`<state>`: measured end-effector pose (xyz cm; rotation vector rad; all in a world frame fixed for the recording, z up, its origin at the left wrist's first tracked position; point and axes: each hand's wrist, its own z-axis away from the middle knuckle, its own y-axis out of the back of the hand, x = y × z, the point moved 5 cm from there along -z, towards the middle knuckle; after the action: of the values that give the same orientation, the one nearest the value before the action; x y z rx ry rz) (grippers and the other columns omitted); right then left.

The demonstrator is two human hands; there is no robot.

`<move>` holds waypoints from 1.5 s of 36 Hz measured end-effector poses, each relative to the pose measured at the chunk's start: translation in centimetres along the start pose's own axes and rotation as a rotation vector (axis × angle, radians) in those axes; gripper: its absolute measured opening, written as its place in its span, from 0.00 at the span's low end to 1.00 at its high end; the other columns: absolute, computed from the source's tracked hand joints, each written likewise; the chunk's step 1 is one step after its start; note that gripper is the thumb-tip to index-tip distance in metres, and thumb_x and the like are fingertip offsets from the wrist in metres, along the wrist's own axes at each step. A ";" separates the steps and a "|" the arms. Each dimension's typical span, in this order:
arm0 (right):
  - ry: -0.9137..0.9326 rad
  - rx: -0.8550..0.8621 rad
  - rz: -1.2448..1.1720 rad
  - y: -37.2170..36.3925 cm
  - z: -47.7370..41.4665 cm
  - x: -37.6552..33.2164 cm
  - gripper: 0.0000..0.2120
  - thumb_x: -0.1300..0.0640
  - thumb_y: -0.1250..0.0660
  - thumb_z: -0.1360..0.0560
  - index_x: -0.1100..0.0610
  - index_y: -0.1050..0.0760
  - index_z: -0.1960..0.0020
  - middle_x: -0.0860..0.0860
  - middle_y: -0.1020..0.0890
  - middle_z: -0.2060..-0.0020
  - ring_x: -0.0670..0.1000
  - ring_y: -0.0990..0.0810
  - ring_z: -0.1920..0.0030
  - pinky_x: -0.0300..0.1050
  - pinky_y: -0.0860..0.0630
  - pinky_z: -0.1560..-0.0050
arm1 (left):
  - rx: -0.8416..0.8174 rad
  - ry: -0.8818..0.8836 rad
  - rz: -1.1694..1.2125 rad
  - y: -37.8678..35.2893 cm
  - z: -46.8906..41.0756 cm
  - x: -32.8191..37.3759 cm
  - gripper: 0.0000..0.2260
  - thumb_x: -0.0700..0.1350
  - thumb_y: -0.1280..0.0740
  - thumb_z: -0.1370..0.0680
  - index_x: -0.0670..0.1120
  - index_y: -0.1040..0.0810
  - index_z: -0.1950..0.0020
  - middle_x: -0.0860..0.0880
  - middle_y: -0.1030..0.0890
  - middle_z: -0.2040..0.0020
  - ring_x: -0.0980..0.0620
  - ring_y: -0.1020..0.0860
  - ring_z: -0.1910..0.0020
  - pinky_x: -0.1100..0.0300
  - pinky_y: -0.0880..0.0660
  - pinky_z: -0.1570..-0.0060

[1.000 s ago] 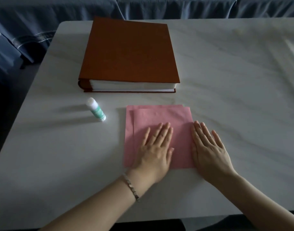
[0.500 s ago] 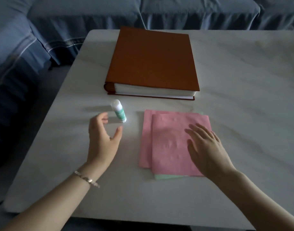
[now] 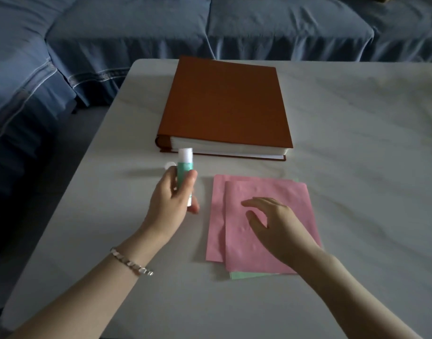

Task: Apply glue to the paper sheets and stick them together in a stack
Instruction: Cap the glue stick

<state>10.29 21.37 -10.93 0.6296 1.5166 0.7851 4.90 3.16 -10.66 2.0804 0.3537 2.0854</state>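
A blue fabric-covered sofa (image 3: 26,94) runs along the left side and the far side of a white, marble-patterned table (image 3: 357,167). Over the left part of the table, the left hand (image 3: 169,206), with a silver link bracelet (image 3: 131,263) on its wrist, grips a green glue stick with a white cap (image 3: 184,167). The thumb and fingers are curled round the stick's body. The stick stands roughly upright with the cap on top, just left of the paper. Its image is slightly blurred.

Beyond it, at the middle of the table, a thick brown hardcover book (image 3: 224,104) lies flat, with its white page edges facing the person.

Nearer the person and right of the glue stick lies the paper stack. A top pink sheet (image 3: 271,189) is shifted to the right over a second pink sheet (image 3: 216,216). A pale green sheet (image 3: 249,275) peeks out at the near edge.

The right hand (image 3: 281,226) is over the top pink sheet, its fingers loosely bent and spread, grasping nothing. I cannot tell whether it touches the paper.
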 end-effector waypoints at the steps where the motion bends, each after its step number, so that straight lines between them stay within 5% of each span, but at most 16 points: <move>1: -0.036 0.004 -0.063 0.1 -0.1 -0.1 0.14 0.58 0.38 0.23 0.53 0.24 0.39 0.46 0.21 0.41 0.45 0.26 0.40 0.30 0.35 0.43 | -0.074 0.036 0.081 -0.5 0.4 0.5 0.10 0.48 0.37 0.21 0.41 0.29 0.56 0.51 0.28 0.77 0.53 0.30 0.80 0.63 0.32 0.77; 4: -0.164 0.005 -0.440 0.6 -0.2 -0.6 0.13 0.56 0.36 0.24 0.53 0.25 0.40 0.43 0.20 0.46 0.40 0.23 0.46 0.33 0.28 0.40 | -0.343 0.280 0.368 -2.3 1.8 1.7 0.14 0.53 0.41 0.25 0.43 0.26 0.53 0.49 0.29 0.72 0.55 0.35 0.79 0.66 0.39 0.78; 8: -0.250 -0.113 -1.131 1.1 -0.2 -2.0 0.15 0.51 0.39 0.30 0.55 0.23 0.47 0.48 0.16 0.56 0.47 0.18 0.52 0.40 0.22 0.47 | -0.660 0.530 0.559 -4.5 4.0 3.0 0.18 0.57 0.43 0.28 0.43 0.23 0.56 0.47 0.26 0.71 0.55 0.32 0.77 0.66 0.35 0.76; 11: -0.255 -0.156 -1.307 1.6 -0.1 -2.4 0.16 0.54 0.41 0.29 0.61 0.22 0.48 0.51 0.17 0.61 0.46 0.19 0.59 0.38 0.23 0.56 | -0.763 0.525 0.577 -5.5 4.7 3.4 0.17 0.56 0.43 0.26 0.45 0.24 0.60 0.47 0.26 0.70 0.54 0.32 0.75 0.64 0.34 0.73; 15: -0.294 -0.127 -1.445 2.0 0.0 -2.3 0.15 0.55 0.41 0.29 0.60 0.22 0.47 0.54 0.16 0.54 0.48 0.18 0.57 0.38 0.23 0.58 | -0.793 0.535 0.603 -6.1 4.9 3.7 0.15 0.55 0.43 0.25 0.43 0.26 0.57 0.50 0.27 0.70 0.56 0.32 0.74 0.65 0.36 0.74; 21: -0.327 -0.126 -1.519 1.8 0.3 -2.2 0.15 0.56 0.41 0.28 0.62 0.22 0.48 0.55 0.16 0.54 0.46 0.19 0.62 0.37 0.23 0.62 | -0.792 0.565 0.671 -6.4 5.6 3.6 0.15 0.53 0.40 0.25 0.45 0.22 0.62 0.48 0.27 0.69 0.56 0.32 0.73 0.66 0.34 0.74; 25: -0.313 -0.081 -1.499 1.7 0.5 -2.0 0.13 0.53 0.36 0.31 0.59 0.17 0.55 0.55 0.16 0.57 0.48 0.18 0.59 0.38 0.22 0.58 | -0.741 0.522 0.615 -6.2 5.5 3.1 0.15 0.55 0.36 0.26 0.42 0.23 0.56 0.48 0.25 0.67 0.55 0.29 0.71 0.64 0.29 0.70; 30: -0.276 0.013 -1.522 2.0 0.5 -1.3 0.20 0.46 0.27 0.39 0.57 0.17 0.53 0.54 0.16 0.54 0.50 0.18 0.52 0.40 0.22 0.52 | -0.597 0.343 0.425 -5.1 4.9 3.1 0.14 0.46 0.32 0.32 0.43 0.23 0.48 0.48 0.18 0.63 0.55 0.21 0.66 0.64 0.24 0.65; 38: -0.296 0.164 -1.493 2.5 0.4 -1.1 0.15 0.49 0.32 0.38 0.56 0.16 0.58 0.52 0.16 0.56 0.47 0.18 0.53 0.38 0.23 0.52 | -0.401 0.356 0.479 -4.8 4.8 2.9 0.12 0.44 0.32 0.35 0.39 0.20 0.56 0.42 0.16 0.64 0.49 0.18 0.68 0.62 0.22 0.68; 41: -0.280 0.188 -1.496 2.7 0.5 -1.1 0.15 0.49 0.32 0.39 0.57 0.17 0.57 0.52 0.16 0.57 0.47 0.18 0.54 0.38 0.23 0.51 | -0.403 0.514 0.571 -5.4 5.1 2.7 0.14 0.48 0.34 0.35 0.37 0.20 0.60 0.43 0.19 0.69 0.52 0.20 0.74 0.64 0.24 0.74; 44: -0.268 0.202 -1.503 3.1 0.6 -1.2 0.15 0.50 0.32 0.39 0.57 0.17 0.57 0.52 0.16 0.58 0.48 0.18 0.54 0.39 0.23 0.52 | -0.655 0.894 0.912 -6.3 6.0 3.0 0.19 0.48 0.25 0.37 0.32 0.19 0.58 0.44 0.23 0.72 0.55 0.24 0.78 0.64 0.25 0.79; 46: -0.253 0.202 -1.513 3.2 0.7 -1.2 0.14 0.50 0.32 0.38 0.56 0.16 0.57 0.52 0.16 0.58 0.48 0.18 0.53 0.39 0.23 0.51 | -0.685 0.964 0.968 -6.5 6.0 3.2 0.19 0.48 0.25 0.35 0.33 0.20 0.56 0.47 0.27 0.74 0.58 0.28 0.82 0.67 0.29 0.83; 49: -0.239 0.222 -1.547 3.1 0.5 -1.3 0.13 0.50 0.31 0.38 0.55 0.16 0.57 0.52 0.16 0.57 0.47 0.18 0.53 0.39 0.23 0.50 | -0.494 0.659 0.673 -6.3 5.1 3.1 0.18 0.54 0.38 0.26 0.38 0.24 0.54 0.49 0.27 0.75 0.58 0.32 0.81 0.68 0.32 0.81; 52: -0.262 0.240 -1.599 3.1 0.4 -1.3 0.13 0.51 0.32 0.38 0.57 0.16 0.58 0.52 0.16 0.58 0.48 0.18 0.54 0.39 0.22 0.51 | -0.328 0.105 0.423 -5.6 4.5 4.4 0.15 0.50 0.33 0.31 0.42 0.25 0.50 0.48 0.21 0.70 0.54 0.26 0.74 0.64 0.27 0.73; 54: -0.253 0.234 -1.616 3.3 0.4 -1.6 0.13 0.51 0.32 0.37 0.57 0.16 0.58 0.53 0.17 0.58 0.48 0.19 0.55 0.39 0.22 0.52 | -0.234 -0.011 0.387 -4.9 4.5 4.5 0.13 0.48 0.32 0.33 0.43 0.25 0.52 0.48 0.19 0.68 0.53 0.24 0.74 0.62 0.26 0.72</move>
<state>10.62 22.15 -7.38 -0.4122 1.3523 -0.6883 9.19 9.37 -7.81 2.1464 -0.3071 2.1830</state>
